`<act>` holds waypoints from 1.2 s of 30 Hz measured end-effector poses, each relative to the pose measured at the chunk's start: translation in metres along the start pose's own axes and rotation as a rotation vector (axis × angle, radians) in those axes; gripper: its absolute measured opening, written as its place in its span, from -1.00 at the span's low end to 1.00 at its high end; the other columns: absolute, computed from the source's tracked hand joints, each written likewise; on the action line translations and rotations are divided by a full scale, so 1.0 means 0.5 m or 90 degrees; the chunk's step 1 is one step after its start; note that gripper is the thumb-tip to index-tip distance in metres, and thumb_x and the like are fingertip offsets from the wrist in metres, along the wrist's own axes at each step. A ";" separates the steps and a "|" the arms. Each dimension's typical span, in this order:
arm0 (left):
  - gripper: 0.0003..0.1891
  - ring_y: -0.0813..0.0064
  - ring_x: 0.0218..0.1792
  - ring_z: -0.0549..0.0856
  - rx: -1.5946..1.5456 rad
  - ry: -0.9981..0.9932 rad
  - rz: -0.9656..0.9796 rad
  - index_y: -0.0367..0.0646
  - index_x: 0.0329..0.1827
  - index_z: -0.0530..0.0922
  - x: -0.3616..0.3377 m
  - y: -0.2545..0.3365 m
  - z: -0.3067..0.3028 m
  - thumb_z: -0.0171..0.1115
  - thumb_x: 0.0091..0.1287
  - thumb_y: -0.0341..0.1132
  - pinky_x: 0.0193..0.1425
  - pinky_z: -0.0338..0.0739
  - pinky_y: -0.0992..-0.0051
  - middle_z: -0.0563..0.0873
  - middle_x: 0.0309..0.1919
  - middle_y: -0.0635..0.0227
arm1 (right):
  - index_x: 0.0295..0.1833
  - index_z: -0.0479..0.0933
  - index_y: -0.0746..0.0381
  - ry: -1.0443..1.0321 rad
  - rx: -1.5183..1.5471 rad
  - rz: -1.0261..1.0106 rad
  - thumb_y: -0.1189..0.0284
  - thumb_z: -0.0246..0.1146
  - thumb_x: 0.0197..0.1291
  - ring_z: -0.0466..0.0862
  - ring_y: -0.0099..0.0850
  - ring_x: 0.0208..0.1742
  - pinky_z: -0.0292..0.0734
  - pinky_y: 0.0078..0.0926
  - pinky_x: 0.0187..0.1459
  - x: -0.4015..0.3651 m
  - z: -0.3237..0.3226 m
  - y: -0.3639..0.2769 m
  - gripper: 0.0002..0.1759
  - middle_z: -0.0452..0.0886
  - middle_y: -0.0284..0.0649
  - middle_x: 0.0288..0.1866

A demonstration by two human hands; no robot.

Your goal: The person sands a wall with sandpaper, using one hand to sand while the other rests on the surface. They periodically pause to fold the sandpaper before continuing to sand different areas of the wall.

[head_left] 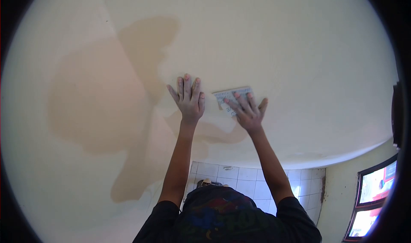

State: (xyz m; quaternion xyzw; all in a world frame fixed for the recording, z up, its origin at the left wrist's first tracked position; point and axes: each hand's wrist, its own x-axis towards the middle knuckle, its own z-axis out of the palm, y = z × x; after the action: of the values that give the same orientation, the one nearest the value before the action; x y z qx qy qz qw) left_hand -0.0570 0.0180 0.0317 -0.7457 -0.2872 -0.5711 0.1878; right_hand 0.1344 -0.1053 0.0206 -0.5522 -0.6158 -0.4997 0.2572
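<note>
My left hand (188, 98) lies flat on a cream wall (278, 50), fingers spread, holding nothing. Just to its right, my right hand (247, 110) presses a small grey sheet of sandpaper (229, 96) against the same wall, fingers laid over its lower part. Both arms reach up from a dark patterned shirt at the bottom of the view. A tan, darker patch (94, 102) covers the wall to the left of my left hand and runs on beneath both hands.
White floor tiles (239, 174) show between my arms. A dark-framed window (376, 191) sits in the yellow-green wall at the lower right. A second wall face meets this one along a corner line at upper left.
</note>
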 end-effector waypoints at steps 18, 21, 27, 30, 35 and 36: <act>-0.50 0.07 0.54 0.02 -0.011 0.035 -0.100 -0.05 0.45 0.30 0.002 -0.099 -0.024 -0.25 0.53 -0.09 0.49 -0.33 -0.21 0.17 0.51 0.13 | 0.25 0.46 -0.49 -0.018 0.022 -0.018 0.33 0.19 0.16 0.31 -0.39 0.47 -0.24 0.28 0.40 0.236 -0.010 -0.051 -0.44 0.39 -0.58 0.42; -0.42 -0.03 0.54 -0.05 0.028 -0.004 -0.080 -0.19 0.50 0.17 -0.008 -0.119 -0.009 -0.35 0.54 -0.03 0.49 -0.41 -0.18 0.08 0.52 -0.01 | 0.30 0.43 -0.43 0.004 -0.024 0.087 0.29 0.27 0.08 0.28 -0.32 0.50 -0.16 0.40 0.36 0.445 -0.091 -0.019 -0.38 0.30 -0.54 0.49; -0.42 0.08 0.55 -0.01 -0.266 0.089 -0.150 -0.16 0.51 0.16 -0.009 -0.123 -0.032 -0.36 0.54 -0.04 0.51 -0.44 -0.11 0.10 0.52 0.07 | 0.34 0.38 -0.43 0.000 0.040 0.000 0.34 0.20 0.18 0.21 -0.31 0.53 -0.18 0.30 0.42 0.400 -0.002 -0.135 -0.39 0.28 -0.54 0.50; -0.40 0.08 0.56 -0.04 -0.339 0.066 -0.168 -0.20 0.52 0.10 -0.012 -0.123 -0.060 -0.39 0.54 -0.03 0.52 -0.46 -0.08 0.09 0.52 0.03 | 0.35 0.36 -0.43 -0.092 0.073 -0.191 0.23 0.20 0.18 0.24 -0.46 0.51 -0.02 0.19 0.42 0.213 0.051 -0.184 -0.40 0.24 -0.60 0.52; -0.39 0.04 0.56 -0.09 -0.244 -0.004 -0.152 -0.25 0.51 0.12 -0.019 -0.126 -0.082 -0.41 0.55 -0.02 0.51 -0.47 -0.09 0.06 0.53 0.03 | 0.35 0.36 -0.46 -0.077 0.061 -0.146 0.27 0.27 0.06 0.24 -0.47 0.52 -0.03 0.29 0.40 0.306 0.004 -0.124 -0.31 0.24 -0.63 0.52; -0.38 0.02 0.56 -0.11 -0.196 -0.012 -0.140 -0.27 0.50 0.13 -0.007 -0.119 -0.080 -0.42 0.55 -0.01 0.51 -0.47 -0.09 0.05 0.53 0.03 | 0.36 0.35 -0.44 -0.053 0.051 -0.070 0.36 0.26 0.05 0.25 -0.41 0.51 -0.09 0.35 0.39 0.370 -0.040 -0.090 -0.28 0.23 -0.59 0.52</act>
State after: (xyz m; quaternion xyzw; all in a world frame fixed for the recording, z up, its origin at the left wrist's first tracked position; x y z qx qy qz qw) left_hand -0.1257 0.0386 0.0367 -0.7353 -0.2781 -0.6181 0.0053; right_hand 0.0399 -0.0399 0.1738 -0.5272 -0.6747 -0.4646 0.2258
